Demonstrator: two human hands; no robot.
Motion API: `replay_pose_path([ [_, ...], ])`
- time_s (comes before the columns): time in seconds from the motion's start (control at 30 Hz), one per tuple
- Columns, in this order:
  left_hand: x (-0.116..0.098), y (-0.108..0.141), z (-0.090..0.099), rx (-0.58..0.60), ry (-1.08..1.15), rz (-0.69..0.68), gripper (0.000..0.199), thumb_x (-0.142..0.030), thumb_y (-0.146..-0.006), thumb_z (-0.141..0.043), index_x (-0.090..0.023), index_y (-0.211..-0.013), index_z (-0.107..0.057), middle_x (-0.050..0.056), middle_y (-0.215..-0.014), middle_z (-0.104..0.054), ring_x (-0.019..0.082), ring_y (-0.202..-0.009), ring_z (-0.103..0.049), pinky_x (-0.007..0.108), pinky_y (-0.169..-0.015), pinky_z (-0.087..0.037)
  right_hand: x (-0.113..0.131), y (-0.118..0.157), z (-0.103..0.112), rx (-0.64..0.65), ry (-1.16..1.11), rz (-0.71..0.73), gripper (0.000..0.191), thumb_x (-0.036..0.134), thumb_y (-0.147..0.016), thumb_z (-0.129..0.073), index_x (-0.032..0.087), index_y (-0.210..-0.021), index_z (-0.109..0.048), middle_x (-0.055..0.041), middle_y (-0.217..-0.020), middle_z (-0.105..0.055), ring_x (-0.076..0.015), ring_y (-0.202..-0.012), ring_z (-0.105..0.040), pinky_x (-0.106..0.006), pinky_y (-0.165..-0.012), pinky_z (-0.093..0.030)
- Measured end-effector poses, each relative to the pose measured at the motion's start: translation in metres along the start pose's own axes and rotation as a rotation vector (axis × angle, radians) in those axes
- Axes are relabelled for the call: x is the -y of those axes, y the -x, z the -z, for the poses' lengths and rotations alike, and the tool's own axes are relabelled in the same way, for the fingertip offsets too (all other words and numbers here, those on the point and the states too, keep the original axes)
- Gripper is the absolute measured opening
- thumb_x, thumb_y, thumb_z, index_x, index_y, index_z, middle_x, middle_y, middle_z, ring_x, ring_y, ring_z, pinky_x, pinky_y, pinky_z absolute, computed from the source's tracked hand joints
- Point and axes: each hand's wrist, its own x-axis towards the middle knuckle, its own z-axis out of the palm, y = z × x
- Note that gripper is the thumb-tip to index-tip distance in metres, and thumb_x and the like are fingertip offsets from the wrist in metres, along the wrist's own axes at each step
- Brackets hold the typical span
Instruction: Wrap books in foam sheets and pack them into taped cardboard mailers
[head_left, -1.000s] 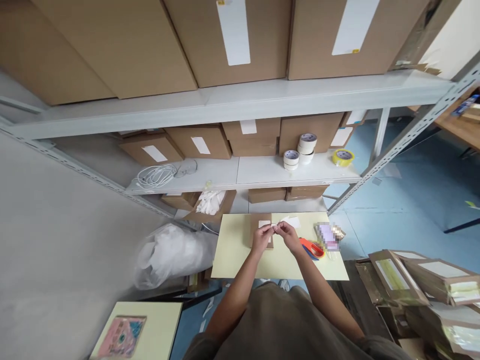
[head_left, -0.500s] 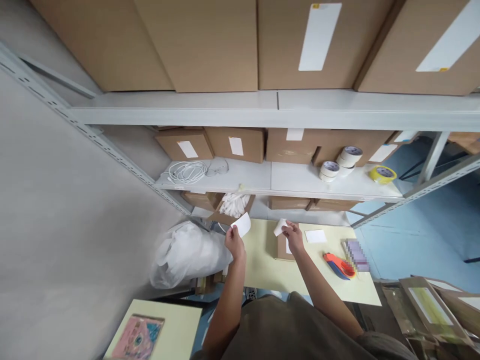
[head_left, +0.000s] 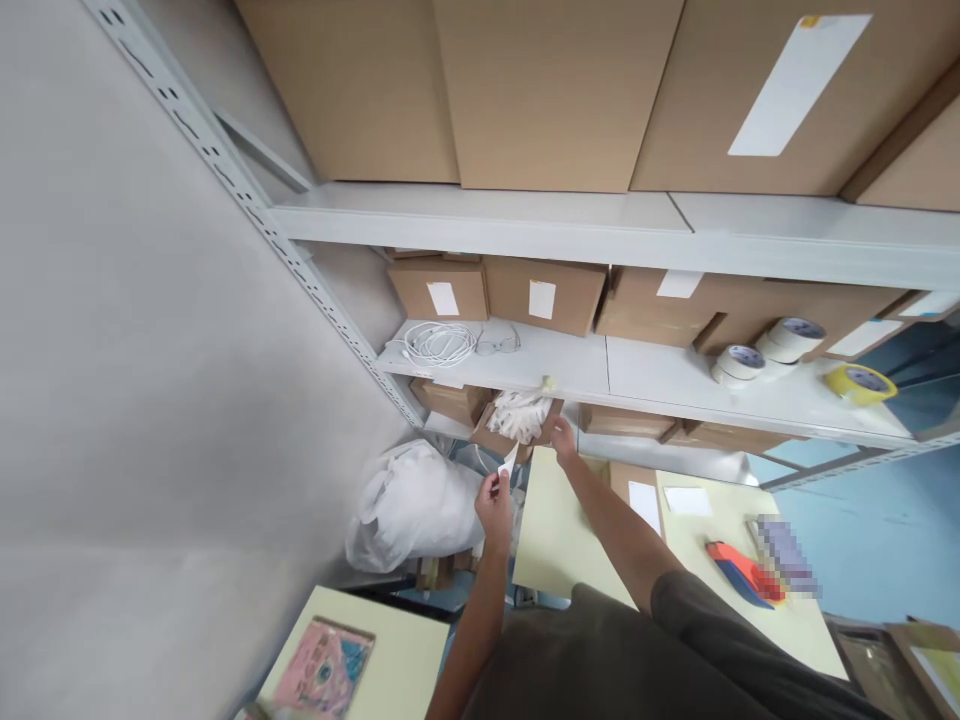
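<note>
My left hand (head_left: 494, 508) is closed on a white label (head_left: 510, 459), pinching it in front of an open cardboard box (head_left: 491, 438). That box, low under the shelf, is heaped with crumpled white paper-like pieces (head_left: 520, 414). At its right edge is my right hand (head_left: 562, 440); its fingers are too small and blurred to show whether anything is in them. On the pale table (head_left: 547, 540), partly behind my right forearm, lies a cardboard box (head_left: 624, 482) with a white label on top. Another white label (head_left: 688, 501) lies to its right.
An orange and blue tool (head_left: 742, 573) lies on the table's right side. Tape rolls (head_left: 739, 365) and a coiled white cable (head_left: 439, 345) occupy the shelf above. A white plastic bag (head_left: 420, 500) bulges at left. A pink packet (head_left: 324, 668) lies on the lower left table.
My view has swung left. My right hand has moved left from over the table box, where it held a crumpled white piece, to the open box. The left hand's label has turned more edge-on.
</note>
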Motion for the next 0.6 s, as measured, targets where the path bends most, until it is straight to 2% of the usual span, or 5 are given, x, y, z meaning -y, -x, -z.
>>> replay_pose_path([
  [0.1,0.007,-0.003,-0.004,0.044,-0.023,-0.017,0.047,-0.067,-0.085,-0.069,-0.021,-0.093,-0.078,0.008,-0.088,-0.076,0.024,-0.084,-0.069,0.033,-0.077,-0.055,-0.007,0.035,0.01,-0.119,-0.022,-0.121,0.04,0.06,-0.071,-0.072,0.024,-0.086,-0.064,-0.0034,-0.088,-0.074,-0.0216,-0.086,-0.067,-0.032,-0.074,-0.051],
  [0.33,0.025,0.01,-0.048,0.411,-0.17,-0.232,0.025,-0.051,-0.086,-0.075,-0.026,-0.083,-0.076,0.01,-0.097,-0.074,0.027,-0.101,-0.068,0.04,-0.096,-0.055,0.003,0.128,0.068,0.124,-0.222,-0.37,0.053,0.073,-0.081,-0.071,0.019,-0.08,-0.073,-0.0079,-0.084,-0.076,-0.021,-0.08,-0.071,-0.032,-0.073,-0.054],
  [0.43,0.037,0.031,-0.076,0.594,-0.277,-0.292,0.019,-0.04,-0.079,-0.083,-0.027,-0.091,-0.079,0.013,-0.119,-0.072,0.031,-0.118,-0.065,0.046,-0.111,-0.049,-0.003,0.146,0.097,-0.031,-0.258,-0.366,0.047,0.066,-0.074,-0.082,0.02,-0.077,-0.072,-0.0066,-0.081,-0.075,-0.0223,-0.081,-0.071,-0.034,-0.075,-0.055],
  [0.53,0.052,0.054,-0.1,0.73,-0.322,-0.31,0.049,-0.034,-0.065,-0.094,-0.027,-0.111,-0.078,0.015,-0.145,-0.062,0.036,-0.133,-0.058,0.049,-0.117,-0.044,-0.019,0.158,0.127,-0.304,-0.234,-0.367,0.044,0.058,-0.063,-0.089,0.022,-0.065,-0.064,-0.0019,-0.066,-0.068,-0.0205,-0.069,-0.066,-0.033,-0.066,-0.053],
  [0.6,0.063,0.065,-0.112,0.771,-0.266,-0.209,0.067,-0.04,-0.059,-0.098,-0.025,-0.119,-0.073,0.016,-0.144,-0.063,0.035,-0.129,-0.061,0.047,-0.111,-0.049,-0.03,0.166,0.147,-0.409,-0.253,-0.385,0.044,0.057,-0.06,-0.089,0.022,-0.063,-0.062,-0.0001,-0.062,-0.064,-0.0186,-0.064,-0.062,-0.032,-0.062,-0.052],
])
